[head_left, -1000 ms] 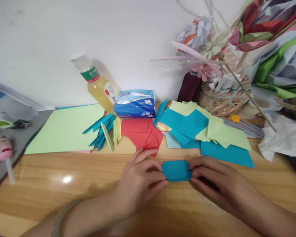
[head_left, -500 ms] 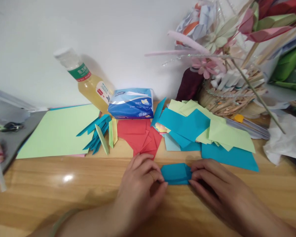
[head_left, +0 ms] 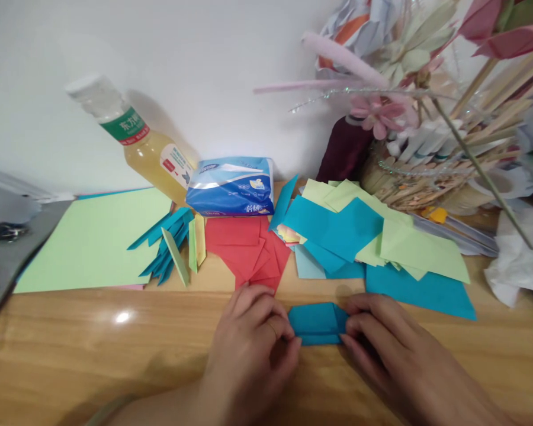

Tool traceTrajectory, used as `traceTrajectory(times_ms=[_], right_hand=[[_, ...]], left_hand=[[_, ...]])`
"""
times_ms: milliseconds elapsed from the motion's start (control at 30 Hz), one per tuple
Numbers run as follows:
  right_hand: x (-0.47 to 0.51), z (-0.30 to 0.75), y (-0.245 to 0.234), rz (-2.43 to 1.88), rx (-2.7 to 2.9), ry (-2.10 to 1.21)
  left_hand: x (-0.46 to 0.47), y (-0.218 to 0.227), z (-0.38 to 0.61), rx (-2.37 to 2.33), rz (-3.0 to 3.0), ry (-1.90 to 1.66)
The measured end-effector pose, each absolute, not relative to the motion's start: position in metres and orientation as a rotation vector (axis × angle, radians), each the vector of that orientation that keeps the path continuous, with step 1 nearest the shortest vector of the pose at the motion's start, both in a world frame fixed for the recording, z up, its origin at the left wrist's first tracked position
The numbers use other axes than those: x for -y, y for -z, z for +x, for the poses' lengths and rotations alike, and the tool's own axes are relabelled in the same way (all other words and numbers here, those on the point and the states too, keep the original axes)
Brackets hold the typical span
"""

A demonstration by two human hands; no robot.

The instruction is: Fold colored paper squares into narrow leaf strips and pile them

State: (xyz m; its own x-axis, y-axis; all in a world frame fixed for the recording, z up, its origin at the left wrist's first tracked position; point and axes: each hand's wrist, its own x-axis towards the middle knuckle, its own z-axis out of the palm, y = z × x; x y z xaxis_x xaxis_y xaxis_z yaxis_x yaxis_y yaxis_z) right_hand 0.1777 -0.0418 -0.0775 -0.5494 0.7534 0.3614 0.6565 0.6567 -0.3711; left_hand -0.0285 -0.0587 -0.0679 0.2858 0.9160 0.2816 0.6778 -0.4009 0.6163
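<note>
A small blue piece of folded paper (head_left: pixel 316 322) lies low over the wooden table between my hands, with a folded strip along its near edge. My left hand (head_left: pixel 255 340) pinches its left end between thumb and fingers. At the right end, my right hand (head_left: pixel 388 334) grips the corner the same way. The fingertips cover both ends of the paper. Just beyond my left hand are several red paper pieces (head_left: pixel 253 248), spread in an overlapping pile. Blue sheets (head_left: pixel 337 222) and light green sheets (head_left: pixel 421 251) overlap behind my right hand.
Folded blue strips (head_left: pixel 173 236) rest on a light green sheet stack (head_left: pixel 84 242) at left. A tissue pack (head_left: pixel 231 186) and a drink bottle (head_left: pixel 146 154) stand by the wall. Craft sticks (head_left: pixel 408 183), paper flowers (head_left: pixel 377 112) and crumpled tissue (head_left: pixel 519 254) are at right.
The near edge of the blue paper now shows a strip raised more evenly along its length. Both hands keep their hold. The camera view has shifted slightly.
</note>
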Motion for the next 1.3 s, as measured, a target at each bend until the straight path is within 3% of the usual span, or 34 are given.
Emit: traceTrajectory(times_ms=[933, 1300], right_hand=[[0.037, 0.181, 0.069, -1.218, 2.427, -0.314], [0.036, 0.184, 0.071, -1.217, 2.512, -0.146]], left_hand=[[0.059, 0.071, -0.031, -1.482, 2.306, -0.731], [0.058, 0.074, -0.031, -1.491, 2.468, -0.703]])
